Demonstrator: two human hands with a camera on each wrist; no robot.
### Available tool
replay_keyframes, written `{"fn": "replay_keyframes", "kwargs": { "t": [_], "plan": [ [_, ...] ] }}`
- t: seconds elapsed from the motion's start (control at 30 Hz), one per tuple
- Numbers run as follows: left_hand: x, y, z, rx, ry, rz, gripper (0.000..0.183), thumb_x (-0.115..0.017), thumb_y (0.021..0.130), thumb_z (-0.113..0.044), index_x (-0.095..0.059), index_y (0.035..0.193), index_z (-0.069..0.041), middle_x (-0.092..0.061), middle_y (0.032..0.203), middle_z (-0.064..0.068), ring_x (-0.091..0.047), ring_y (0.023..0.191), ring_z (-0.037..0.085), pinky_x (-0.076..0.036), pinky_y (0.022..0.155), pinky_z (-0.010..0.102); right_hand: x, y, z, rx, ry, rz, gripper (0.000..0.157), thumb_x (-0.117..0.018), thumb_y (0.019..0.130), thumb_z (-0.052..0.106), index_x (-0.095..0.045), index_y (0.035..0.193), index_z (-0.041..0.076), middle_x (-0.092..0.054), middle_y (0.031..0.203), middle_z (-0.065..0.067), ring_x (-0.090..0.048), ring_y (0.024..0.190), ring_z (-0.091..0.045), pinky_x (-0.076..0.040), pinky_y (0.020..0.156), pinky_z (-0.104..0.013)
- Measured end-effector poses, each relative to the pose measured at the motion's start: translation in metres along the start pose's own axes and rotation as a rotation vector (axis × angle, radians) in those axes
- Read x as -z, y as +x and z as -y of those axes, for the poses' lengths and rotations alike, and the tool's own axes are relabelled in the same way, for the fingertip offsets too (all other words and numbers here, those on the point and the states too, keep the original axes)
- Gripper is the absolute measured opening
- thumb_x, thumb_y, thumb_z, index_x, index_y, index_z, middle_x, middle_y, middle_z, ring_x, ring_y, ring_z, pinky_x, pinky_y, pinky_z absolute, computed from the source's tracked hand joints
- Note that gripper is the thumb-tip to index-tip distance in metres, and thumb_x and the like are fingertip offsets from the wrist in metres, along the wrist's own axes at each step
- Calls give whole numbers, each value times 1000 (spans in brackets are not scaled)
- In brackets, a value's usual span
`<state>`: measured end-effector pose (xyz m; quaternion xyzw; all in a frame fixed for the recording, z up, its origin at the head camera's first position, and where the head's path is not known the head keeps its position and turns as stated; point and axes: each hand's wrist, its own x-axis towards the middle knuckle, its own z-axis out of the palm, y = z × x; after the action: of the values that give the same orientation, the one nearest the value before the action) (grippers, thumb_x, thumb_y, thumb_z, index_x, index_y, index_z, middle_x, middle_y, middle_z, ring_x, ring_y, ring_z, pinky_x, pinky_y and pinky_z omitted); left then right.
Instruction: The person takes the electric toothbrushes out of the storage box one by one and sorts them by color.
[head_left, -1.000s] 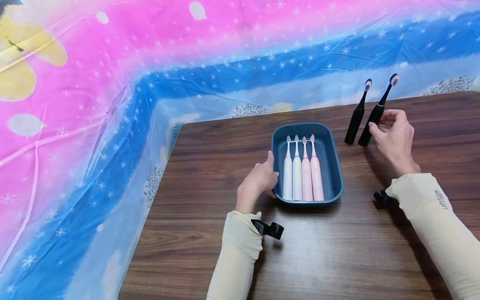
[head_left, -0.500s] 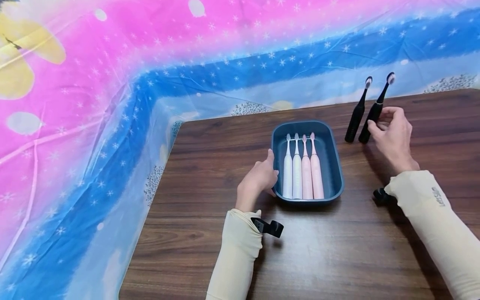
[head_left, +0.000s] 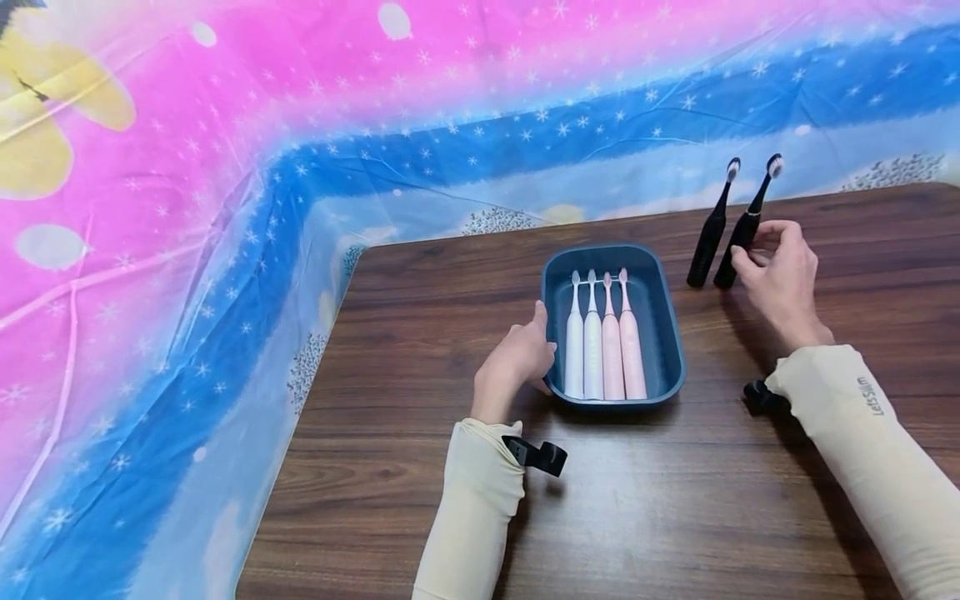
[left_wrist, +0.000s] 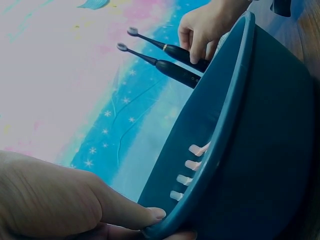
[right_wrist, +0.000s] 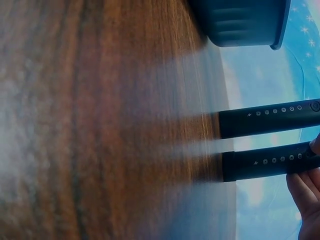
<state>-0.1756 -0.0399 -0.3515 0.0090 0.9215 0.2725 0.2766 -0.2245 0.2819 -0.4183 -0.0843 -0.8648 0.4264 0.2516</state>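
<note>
Pinching a slim black electric toothbrush [head_left: 741, 235] between thumb and fingers, the head view's right hand [head_left: 784, 275] apparently steadies it upright on the brown wood-grain table [head_left: 360, 467], right of a matching black toothbrush [head_left: 707, 250]. Farther left, two white toothbrushes [head_left: 575, 354] and two pink toothbrushes [head_left: 632, 354] lie inside a dark-blue rounded plastic tray [head_left: 663, 358]. In the left wrist view, the left hand [left_wrist: 60, 200] pinches the tray's rim, seemingly against sliding. The right wrist view shows both black toothbrushes apart, perhaps for finger room.

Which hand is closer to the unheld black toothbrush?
Right. The right hand pinches the brush beside the unheld black toothbrush; the left hand grips the bin's opposite side.
</note>
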Motion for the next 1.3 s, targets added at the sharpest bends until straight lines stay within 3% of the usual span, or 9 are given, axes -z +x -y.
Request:
{"fn": "replay_keyframes", "kwargs": {
  "t": [0.23,0.53,0.77,1.0,1.2,1.3],
  "plan": [
    [-1,0,0,-3,-18,-1,70,-44,103,-22,3,155,-23,-59,85,13,-71,71,27,-54,82,39,1,0,-1,-9,-19,10,42,-57,93,21,-45,126,-1,-60,122,-18,-61,110,-28,-51,92,-24],
    [-1,0,-1,5,1,-2,71,-44,103,-22,4,155,-24,-61,84,13,-71,71,26,-54,80,37,5,-3,-2,27,-26,35,44,-58,93,19,-44,128,-3,-57,123,-20,-61,111,-35,-50,93,-25],
    [0,-1,1,-8,3,-18,71,-44,103,-22,3,155,-22,-59,90,13,-71,70,25,-54,78,35,11,-2,-4,35,-35,3,43,-61,90,19,-48,125,-2,-60,116,-18,-58,98,-2,-48,90,-13],
    [0,-1,0,-3,-1,-9,71,-44,103,-21,3,155,-22,-59,92,13,-71,70,24,-54,76,33,19,-7,-5,49,-53,10,42,-62,90,17,-48,126,-1,-61,116,-17,-60,102,-7,-48,90,-12],
    [-1,-1,0,-9,-4,-9,70,-44,103,-21,3,155,-22,-60,98,16,-71,69,25,-55,76,34,25,-12,-1,84,-38,-3,42,-63,90,17,-48,126,0,-61,115,-16,-53,96,11,-46,89,-8],
    [-1,-1,0,-9,-3,-16,70,-44,103,-22,2,155,-22,-59,114,19,-71,69,24,-55,76,34,27,-15,4,104,-1,-17,42,-64,89,16,-50,125,0,-61,113,-16,-50,93,17,-45,87,-6]
  ]
}}
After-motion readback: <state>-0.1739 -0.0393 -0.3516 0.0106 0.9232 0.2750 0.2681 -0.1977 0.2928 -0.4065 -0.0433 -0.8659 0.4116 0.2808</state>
